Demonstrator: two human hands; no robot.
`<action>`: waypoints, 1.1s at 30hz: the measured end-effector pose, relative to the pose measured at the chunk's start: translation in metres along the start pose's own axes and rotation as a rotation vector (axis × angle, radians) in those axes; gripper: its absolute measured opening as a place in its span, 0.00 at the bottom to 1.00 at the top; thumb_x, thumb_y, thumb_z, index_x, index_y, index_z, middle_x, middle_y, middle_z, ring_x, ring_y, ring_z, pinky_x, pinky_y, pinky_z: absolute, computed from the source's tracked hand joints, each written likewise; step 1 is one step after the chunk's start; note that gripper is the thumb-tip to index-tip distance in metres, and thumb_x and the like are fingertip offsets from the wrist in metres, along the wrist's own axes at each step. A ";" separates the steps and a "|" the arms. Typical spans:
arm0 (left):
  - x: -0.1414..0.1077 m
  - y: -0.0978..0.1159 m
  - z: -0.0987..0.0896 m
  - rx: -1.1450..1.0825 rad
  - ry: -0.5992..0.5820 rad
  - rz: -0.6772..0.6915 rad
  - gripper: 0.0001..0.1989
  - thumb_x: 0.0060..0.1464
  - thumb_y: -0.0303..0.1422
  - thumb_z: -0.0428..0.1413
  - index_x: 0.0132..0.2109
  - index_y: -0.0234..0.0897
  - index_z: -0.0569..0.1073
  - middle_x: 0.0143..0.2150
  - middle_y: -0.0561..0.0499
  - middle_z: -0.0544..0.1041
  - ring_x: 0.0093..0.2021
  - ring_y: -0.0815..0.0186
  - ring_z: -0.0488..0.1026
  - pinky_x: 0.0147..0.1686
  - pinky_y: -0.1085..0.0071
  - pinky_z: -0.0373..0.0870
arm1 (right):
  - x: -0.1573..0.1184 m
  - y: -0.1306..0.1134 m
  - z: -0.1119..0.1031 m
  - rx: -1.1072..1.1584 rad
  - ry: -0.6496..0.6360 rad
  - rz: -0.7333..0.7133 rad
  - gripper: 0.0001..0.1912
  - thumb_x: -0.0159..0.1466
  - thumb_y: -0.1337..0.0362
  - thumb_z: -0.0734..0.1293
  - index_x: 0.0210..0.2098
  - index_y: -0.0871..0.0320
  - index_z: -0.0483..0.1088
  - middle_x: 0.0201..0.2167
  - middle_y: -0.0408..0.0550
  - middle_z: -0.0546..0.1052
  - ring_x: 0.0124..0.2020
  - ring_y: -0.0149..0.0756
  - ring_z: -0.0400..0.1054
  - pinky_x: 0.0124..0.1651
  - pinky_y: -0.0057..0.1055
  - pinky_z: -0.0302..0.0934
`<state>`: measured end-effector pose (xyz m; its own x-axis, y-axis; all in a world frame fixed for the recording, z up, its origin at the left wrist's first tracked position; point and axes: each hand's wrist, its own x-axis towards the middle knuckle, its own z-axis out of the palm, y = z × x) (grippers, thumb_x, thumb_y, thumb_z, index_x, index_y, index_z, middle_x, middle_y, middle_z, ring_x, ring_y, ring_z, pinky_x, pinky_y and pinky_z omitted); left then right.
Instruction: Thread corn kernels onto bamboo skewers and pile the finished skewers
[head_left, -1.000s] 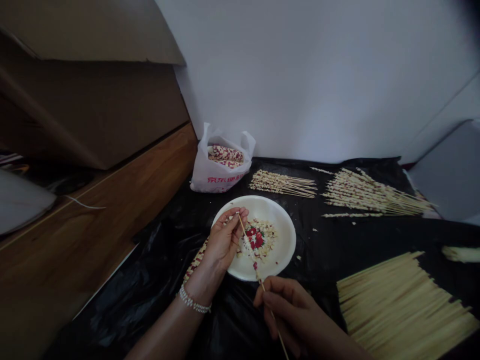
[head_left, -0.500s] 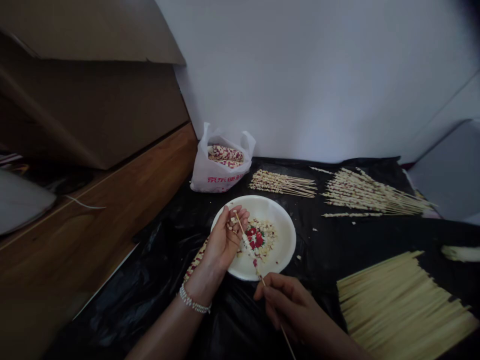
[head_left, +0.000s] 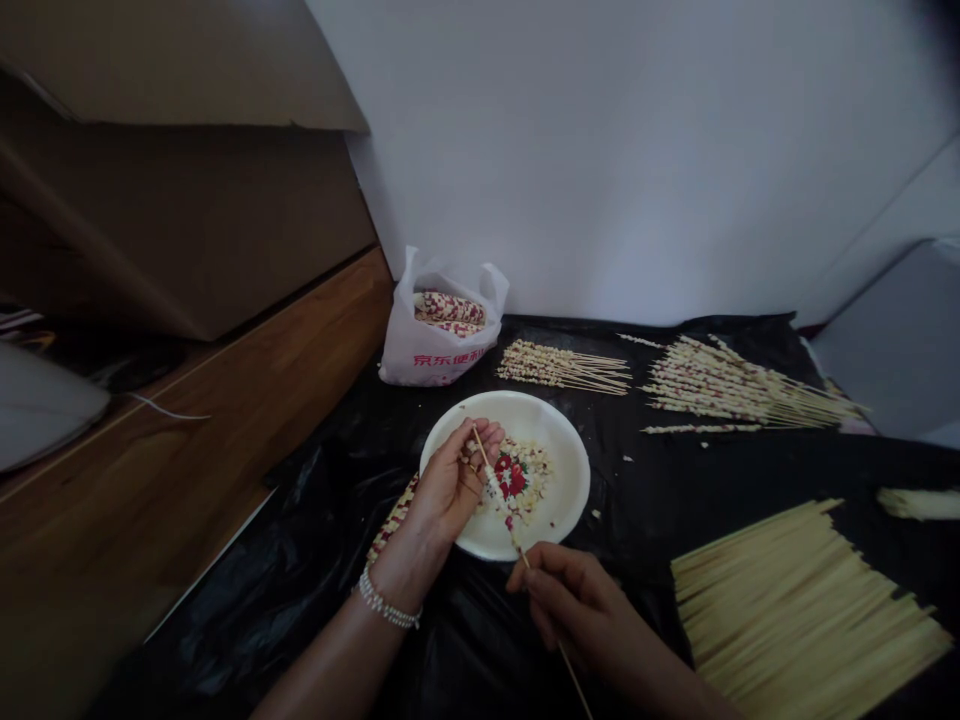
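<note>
My right hand [head_left: 566, 595] pinches a thin wooden skewer [head_left: 496, 485] with pale and dark red corn kernels threaded along its upper part. The skewer slants up to the left over a white bowl [head_left: 574, 490]. Around its tip, my left hand [head_left: 454, 485] is cupped with curled fingers; loose corn kernels lie in the palm, partly hidden, and the thumb is close to the tip. In the bowl, loose kernels [head_left: 536, 480] surround a red flower print. A red-and-cream corn cob [head_left: 394, 520] lies by my left wrist, partly covered.
A white plastic bag [head_left: 439, 345] of corn cobs stands behind the bowl. Threaded skewers lie in a near bundle [head_left: 559, 365] and a farther pile [head_left: 720, 385]. Many bare skewers [head_left: 802, 610] lie at right on black plastic sheeting [head_left: 630, 500]. A cardboard box [head_left: 187, 200] stands at left.
My left thumb and fingers have closed in toward the skewer tip, covering more of the kernels in the palm. My right hand keeps its grip on the skewer.
</note>
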<state>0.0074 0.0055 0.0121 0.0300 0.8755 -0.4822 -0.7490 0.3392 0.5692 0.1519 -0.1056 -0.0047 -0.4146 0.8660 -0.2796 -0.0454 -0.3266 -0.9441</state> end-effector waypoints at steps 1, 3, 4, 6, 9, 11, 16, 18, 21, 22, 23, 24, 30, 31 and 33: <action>0.000 0.000 0.000 0.015 -0.009 0.001 0.08 0.58 0.26 0.53 0.34 0.29 0.76 0.32 0.44 0.80 0.33 0.68 0.79 0.33 0.77 0.76 | 0.000 0.001 0.000 -0.002 0.005 -0.015 0.17 0.64 0.51 0.61 0.33 0.59 0.69 0.13 0.34 0.61 0.13 0.25 0.46 0.18 0.25 0.39; -0.001 -0.001 0.000 0.048 -0.036 0.003 0.08 0.58 0.26 0.53 0.34 0.29 0.76 0.31 0.44 0.80 0.32 0.68 0.79 0.33 0.78 0.76 | 0.000 0.003 -0.001 -0.004 0.019 -0.041 0.17 0.64 0.51 0.61 0.33 0.60 0.70 0.13 0.35 0.61 0.14 0.26 0.47 0.19 0.25 0.40; -0.002 -0.001 0.000 0.068 -0.054 -0.001 0.08 0.58 0.26 0.54 0.34 0.29 0.76 0.31 0.44 0.80 0.32 0.68 0.78 0.33 0.78 0.76 | 0.000 0.004 -0.001 -0.007 0.031 -0.049 0.17 0.65 0.51 0.61 0.33 0.60 0.70 0.13 0.35 0.61 0.14 0.26 0.47 0.19 0.25 0.40; -0.004 -0.002 0.000 0.121 -0.091 -0.025 0.07 0.57 0.26 0.54 0.34 0.29 0.76 0.31 0.44 0.80 0.31 0.68 0.78 0.32 0.77 0.76 | 0.000 0.005 -0.003 -0.004 0.051 -0.054 0.18 0.65 0.51 0.62 0.34 0.60 0.70 0.13 0.35 0.62 0.15 0.26 0.47 0.19 0.25 0.40; -0.007 -0.004 0.000 0.190 -0.122 -0.062 0.07 0.57 0.28 0.55 0.36 0.29 0.76 0.34 0.42 0.81 0.32 0.67 0.79 0.31 0.76 0.76 | 0.001 0.005 -0.005 0.008 0.062 -0.049 0.18 0.65 0.50 0.62 0.35 0.60 0.70 0.14 0.34 0.62 0.15 0.26 0.47 0.18 0.25 0.39; -0.007 -0.004 0.000 0.175 -0.124 -0.067 0.09 0.58 0.30 0.54 0.40 0.28 0.76 0.37 0.40 0.81 0.35 0.65 0.79 0.34 0.74 0.76 | 0.001 0.004 -0.006 0.011 0.064 -0.040 0.19 0.65 0.49 0.61 0.35 0.59 0.70 0.14 0.34 0.62 0.14 0.26 0.47 0.18 0.24 0.39; -0.004 -0.003 -0.003 0.080 -0.120 -0.061 0.14 0.54 0.18 0.50 0.47 0.26 0.73 0.44 0.36 0.79 0.46 0.61 0.77 0.47 0.68 0.73 | 0.001 0.003 -0.006 0.034 0.062 -0.016 0.19 0.64 0.48 0.61 0.35 0.58 0.69 0.14 0.34 0.62 0.12 0.24 0.46 0.16 0.24 0.38; -0.004 -0.003 -0.003 0.093 -0.112 -0.030 0.17 0.52 0.14 0.49 0.48 0.26 0.72 0.45 0.35 0.79 0.47 0.61 0.77 0.48 0.69 0.73 | 0.001 0.003 -0.005 0.048 0.069 -0.013 0.18 0.65 0.49 0.61 0.35 0.58 0.69 0.14 0.34 0.62 0.12 0.24 0.46 0.15 0.24 0.37; -0.004 -0.004 -0.003 0.112 -0.091 -0.001 0.14 0.54 0.15 0.50 0.46 0.27 0.73 0.44 0.35 0.79 0.46 0.61 0.77 0.46 0.70 0.74 | 0.000 0.003 -0.004 0.072 0.063 -0.002 0.17 0.65 0.50 0.62 0.35 0.58 0.70 0.14 0.34 0.62 0.12 0.23 0.45 0.15 0.23 0.37; -0.003 -0.004 -0.003 0.112 -0.088 0.010 0.13 0.55 0.16 0.50 0.45 0.28 0.73 0.44 0.36 0.80 0.45 0.62 0.78 0.45 0.71 0.75 | 0.000 0.003 -0.004 0.079 0.056 0.001 0.17 0.65 0.50 0.62 0.35 0.58 0.70 0.14 0.33 0.62 0.12 0.23 0.45 0.15 0.23 0.37; -0.003 -0.004 -0.003 0.110 -0.085 0.023 0.11 0.56 0.17 0.50 0.44 0.28 0.73 0.43 0.36 0.80 0.44 0.62 0.78 0.44 0.71 0.75 | -0.001 0.003 -0.004 0.086 0.048 0.004 0.17 0.65 0.50 0.62 0.35 0.58 0.70 0.14 0.34 0.62 0.12 0.22 0.45 0.14 0.23 0.37; -0.002 -0.004 -0.004 0.105 -0.083 0.035 0.10 0.57 0.18 0.50 0.43 0.28 0.73 0.42 0.37 0.80 0.43 0.63 0.78 0.44 0.71 0.75 | -0.001 0.002 -0.003 0.090 0.037 0.007 0.17 0.65 0.50 0.62 0.35 0.58 0.70 0.14 0.34 0.62 0.11 0.22 0.45 0.14 0.23 0.36; 0.001 -0.001 -0.007 0.079 -0.062 0.069 0.08 0.59 0.24 0.52 0.42 0.30 0.75 0.36 0.43 0.80 0.34 0.69 0.78 0.35 0.78 0.75 | -0.003 -0.002 -0.001 0.106 0.006 0.003 0.16 0.64 0.50 0.63 0.33 0.58 0.69 0.13 0.34 0.63 0.11 0.22 0.45 0.14 0.22 0.36; 0.001 0.000 -0.008 0.072 -0.055 0.072 0.08 0.59 0.25 0.52 0.43 0.30 0.75 0.36 0.44 0.80 0.33 0.71 0.78 0.34 0.79 0.75 | -0.003 -0.003 -0.001 0.108 0.003 0.005 0.17 0.64 0.50 0.62 0.33 0.58 0.69 0.13 0.34 0.63 0.11 0.22 0.44 0.14 0.23 0.36; 0.002 0.002 -0.009 0.051 -0.048 0.071 0.09 0.59 0.25 0.53 0.45 0.31 0.75 0.34 0.46 0.79 0.32 0.72 0.77 0.33 0.81 0.74 | -0.003 -0.003 0.000 0.101 -0.002 0.016 0.17 0.64 0.50 0.62 0.33 0.58 0.69 0.13 0.34 0.63 0.10 0.22 0.44 0.14 0.23 0.36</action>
<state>0.0004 0.0049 0.0064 0.0107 0.9132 -0.4074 -0.7161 0.2914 0.6343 0.1534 -0.1074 -0.0005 -0.4174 0.8599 -0.2940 -0.1305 -0.3769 -0.9170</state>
